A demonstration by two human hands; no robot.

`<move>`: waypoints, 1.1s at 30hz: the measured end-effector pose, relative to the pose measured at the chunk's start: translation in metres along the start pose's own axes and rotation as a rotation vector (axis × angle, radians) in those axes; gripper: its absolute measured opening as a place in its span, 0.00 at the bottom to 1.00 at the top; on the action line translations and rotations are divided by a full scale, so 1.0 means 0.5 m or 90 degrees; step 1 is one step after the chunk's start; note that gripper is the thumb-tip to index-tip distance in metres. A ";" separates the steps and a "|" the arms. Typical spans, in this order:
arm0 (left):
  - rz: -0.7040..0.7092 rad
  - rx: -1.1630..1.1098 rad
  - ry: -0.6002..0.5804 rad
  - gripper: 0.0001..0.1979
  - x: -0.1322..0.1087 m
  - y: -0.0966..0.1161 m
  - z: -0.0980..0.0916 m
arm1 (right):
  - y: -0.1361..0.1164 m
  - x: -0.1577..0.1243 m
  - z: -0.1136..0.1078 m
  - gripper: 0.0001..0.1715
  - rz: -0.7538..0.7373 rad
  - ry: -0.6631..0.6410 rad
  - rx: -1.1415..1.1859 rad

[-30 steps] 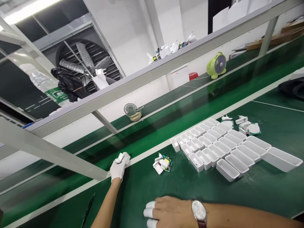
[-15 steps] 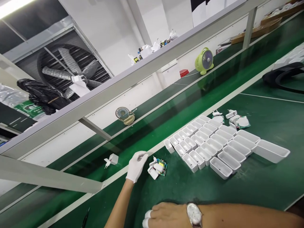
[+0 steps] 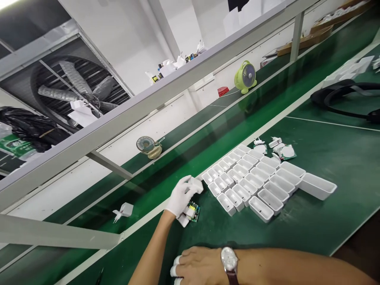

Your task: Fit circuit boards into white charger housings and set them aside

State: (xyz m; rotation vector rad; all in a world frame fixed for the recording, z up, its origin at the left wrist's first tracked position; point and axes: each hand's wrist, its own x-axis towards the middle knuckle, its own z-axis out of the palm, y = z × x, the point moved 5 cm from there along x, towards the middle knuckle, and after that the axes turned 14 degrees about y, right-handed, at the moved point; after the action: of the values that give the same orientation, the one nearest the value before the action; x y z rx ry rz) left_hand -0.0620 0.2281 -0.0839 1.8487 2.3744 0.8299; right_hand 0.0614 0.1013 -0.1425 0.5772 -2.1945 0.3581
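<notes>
My left hand (image 3: 179, 196), in a white glove, is closed on a small white plastic case (image 3: 196, 185) at the left end of the rows of cases. Below it lies a little pile with a green circuit board (image 3: 194, 211) and white plastic parts, partly hidden by the hand. Open-topped white cases (image 3: 243, 190) stand close together on the green table to its right. My right hand (image 3: 197, 264), with white finger covers and a wristwatch, lies back up at the lower edge. Its fingers are stretched to the left and hold nothing that shows; part is cut off.
A green conveyor belt (image 3: 169, 178) runs behind the table edge, carrying a white plug adapter (image 3: 124, 210). More boards and plug parts (image 3: 286, 151) lie beyond the cases. A black ring-shaped object (image 3: 332, 101) lies at right. A slanted metal post (image 3: 59, 233) stands at left.
My left hand has moved right and slightly up, and a white case now shows in its fingers. The leftmost case stands closer to its row. The view has shifted; my right hand stays low.
</notes>
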 end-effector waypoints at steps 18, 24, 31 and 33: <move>-0.109 0.172 0.163 0.14 -0.303 -0.172 -0.176 | 0.091 0.018 -0.099 0.17 0.189 0.198 -0.154; -0.066 0.268 0.258 0.15 -0.344 -0.171 -0.172 | 0.148 -0.030 -0.083 0.09 0.409 0.188 -0.217; 0.030 0.175 0.393 0.10 -0.389 -0.106 -0.164 | 0.165 -0.062 -0.069 0.13 0.404 0.160 -0.191; 0.031 0.121 0.366 0.12 -0.393 -0.088 -0.142 | 0.155 -0.050 -0.082 0.20 0.381 0.187 -0.172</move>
State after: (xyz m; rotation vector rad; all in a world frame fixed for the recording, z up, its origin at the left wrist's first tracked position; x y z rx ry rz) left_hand -0.0663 0.0152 -0.1003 1.9468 2.8253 1.3396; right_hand 0.0619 0.1926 -0.1412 -0.2789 -2.0403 0.4129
